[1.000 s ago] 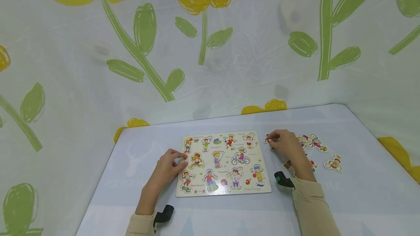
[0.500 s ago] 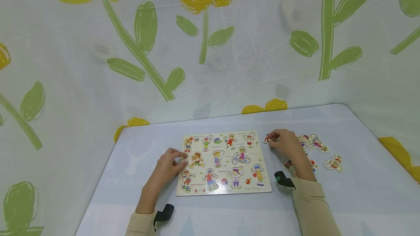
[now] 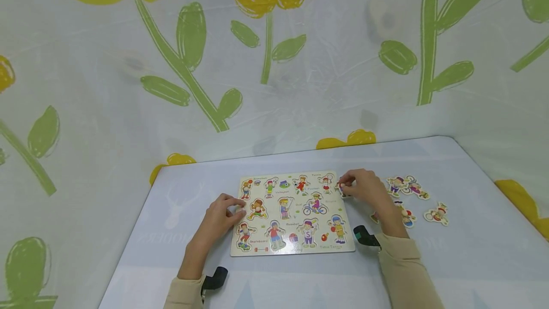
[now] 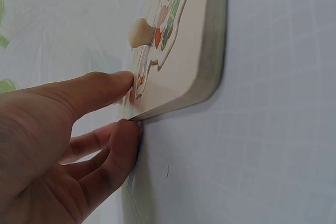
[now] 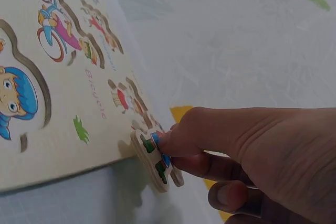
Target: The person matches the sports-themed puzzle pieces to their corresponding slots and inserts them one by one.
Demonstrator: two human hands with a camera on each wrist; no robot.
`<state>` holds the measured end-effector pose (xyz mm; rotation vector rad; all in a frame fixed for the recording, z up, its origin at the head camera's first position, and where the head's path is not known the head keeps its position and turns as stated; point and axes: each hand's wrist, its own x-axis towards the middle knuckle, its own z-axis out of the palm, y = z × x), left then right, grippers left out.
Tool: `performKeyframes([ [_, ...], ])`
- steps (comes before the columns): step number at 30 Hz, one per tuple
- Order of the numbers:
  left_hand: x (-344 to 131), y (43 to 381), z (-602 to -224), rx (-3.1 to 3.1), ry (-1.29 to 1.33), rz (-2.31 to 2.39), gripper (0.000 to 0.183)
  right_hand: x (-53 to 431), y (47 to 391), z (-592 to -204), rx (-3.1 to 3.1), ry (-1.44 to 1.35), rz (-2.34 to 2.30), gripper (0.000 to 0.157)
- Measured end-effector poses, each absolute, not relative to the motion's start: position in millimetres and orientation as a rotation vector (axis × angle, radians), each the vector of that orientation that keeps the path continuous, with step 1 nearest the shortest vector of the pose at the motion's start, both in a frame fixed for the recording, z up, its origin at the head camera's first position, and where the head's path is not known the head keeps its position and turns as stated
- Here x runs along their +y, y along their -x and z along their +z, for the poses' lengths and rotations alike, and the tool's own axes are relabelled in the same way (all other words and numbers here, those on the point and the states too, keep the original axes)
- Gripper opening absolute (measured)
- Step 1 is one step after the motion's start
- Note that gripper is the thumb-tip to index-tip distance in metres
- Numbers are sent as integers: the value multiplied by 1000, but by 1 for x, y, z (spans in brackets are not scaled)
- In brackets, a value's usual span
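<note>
A pale wooden peg puzzle board [image 3: 322, 225] lies flat, printed with children playing sports in cut-out recesses. My left hand [image 3: 218, 218] grips its left edge; in the left wrist view the thumb [image 4: 107, 85] lies on the face and curled fingers [image 4: 123, 148] meet the edge from below. Near that thumb a round wooden knob [image 4: 140, 34] stands up from the board. My right hand [image 3: 369, 189] pinches a small figure-shaped puzzle piece [image 5: 152, 156] between thumb and forefinger, at the board's upper right edge beside the tennis recess [image 5: 126, 98]. The fingers hide part of the piece.
Several loose puzzle pieces lie right of the board: a cyclist piece [image 3: 415, 188] overlapping a purple-capped figure [image 3: 396, 184], others partly behind the right wrist, and a separate piece [image 3: 437, 214] farther right. A flowered curtain [image 3: 291, 108] hangs behind the white tabletop [image 3: 476, 247].
My right hand has shifted left with the puzzle piece, from the tabletop to the board's right edge, uncovering more of the loose pieces. The left hand keeps its place on the board.
</note>
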<state>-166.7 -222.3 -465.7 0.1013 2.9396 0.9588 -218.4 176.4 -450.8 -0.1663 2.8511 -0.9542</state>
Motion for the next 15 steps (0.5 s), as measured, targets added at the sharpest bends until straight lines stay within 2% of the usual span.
performKeyframes([
  [15, -222, 167, -465, 2942, -99, 952, 26, 121, 204, -439, 2878, 515, -815, 4],
])
